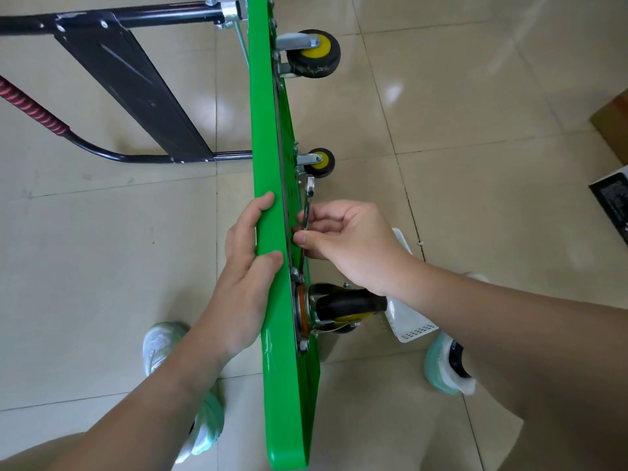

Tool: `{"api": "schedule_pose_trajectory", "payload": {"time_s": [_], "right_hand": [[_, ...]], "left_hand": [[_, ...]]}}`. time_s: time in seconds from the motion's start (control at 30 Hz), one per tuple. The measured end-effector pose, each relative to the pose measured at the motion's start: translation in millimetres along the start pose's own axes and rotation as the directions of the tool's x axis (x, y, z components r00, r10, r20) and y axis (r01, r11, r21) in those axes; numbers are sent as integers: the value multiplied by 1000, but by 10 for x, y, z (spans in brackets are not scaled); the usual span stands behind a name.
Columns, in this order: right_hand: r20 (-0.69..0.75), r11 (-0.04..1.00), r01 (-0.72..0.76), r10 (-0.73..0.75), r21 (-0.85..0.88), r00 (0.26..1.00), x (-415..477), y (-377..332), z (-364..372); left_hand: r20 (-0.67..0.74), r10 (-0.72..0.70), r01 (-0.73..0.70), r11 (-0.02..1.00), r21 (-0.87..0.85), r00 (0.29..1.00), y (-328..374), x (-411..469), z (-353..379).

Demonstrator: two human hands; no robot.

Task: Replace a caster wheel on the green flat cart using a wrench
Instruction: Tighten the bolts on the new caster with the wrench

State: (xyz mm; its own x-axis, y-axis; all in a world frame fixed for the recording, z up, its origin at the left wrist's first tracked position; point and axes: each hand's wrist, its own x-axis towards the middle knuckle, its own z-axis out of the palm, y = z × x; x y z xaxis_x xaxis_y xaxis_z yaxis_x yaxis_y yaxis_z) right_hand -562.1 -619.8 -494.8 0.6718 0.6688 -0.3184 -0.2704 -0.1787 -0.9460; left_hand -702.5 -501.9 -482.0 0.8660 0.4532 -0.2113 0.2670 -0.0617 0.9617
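Three casters show on the underside of the green flat cart (268,130), which stands tipped on edge on the tiled floor (475,147): a far caster (314,54), a middle caster (319,162) and the near caster (343,304) just below the hands. The left hand (244,266) wraps over the deck's upper edge, fingers and thumb clamped on it to steady the cart. The right hand (350,243) pinches the shaft of the wrench (307,205) between thumb and fingertips. The wrench's lower end seems to sit on a bolt at the near caster's mounting plate, though the seating is hard to see. To do this well, the head likely needs pressing fully onto the nut, with short swings, since the deck lies just beside the shaft and the middle caster limits travel above. The folded black handle (136,79) lies left. A white perforated basket (407,321) sits behind the right wrist, and a cardboard box (611,127) lies at the far right.
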Motion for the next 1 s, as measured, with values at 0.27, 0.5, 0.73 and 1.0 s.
{"api": "schedule_pose_trajectory", "payload": {"time_s": [0.27,0.5,0.73,1.0], "right_hand": [[22,998,-47,47,39,999,80,18,39],[29,993,2,2,-120,1000,169,-33,18],[47,981,100,-93,-167,995,237,-108,11],[-2,989,-131,131,-72,991,506,-16,4]], "left_hand": [[5,7,-7,1000,-3,1000,-9,3,-9],[19,17,-17,1000,-6,1000,-11,19,-6],[29,27,-28,999,18,999,9,19,-17],[40,51,-52,998,26,998,25,9,-8]]}}
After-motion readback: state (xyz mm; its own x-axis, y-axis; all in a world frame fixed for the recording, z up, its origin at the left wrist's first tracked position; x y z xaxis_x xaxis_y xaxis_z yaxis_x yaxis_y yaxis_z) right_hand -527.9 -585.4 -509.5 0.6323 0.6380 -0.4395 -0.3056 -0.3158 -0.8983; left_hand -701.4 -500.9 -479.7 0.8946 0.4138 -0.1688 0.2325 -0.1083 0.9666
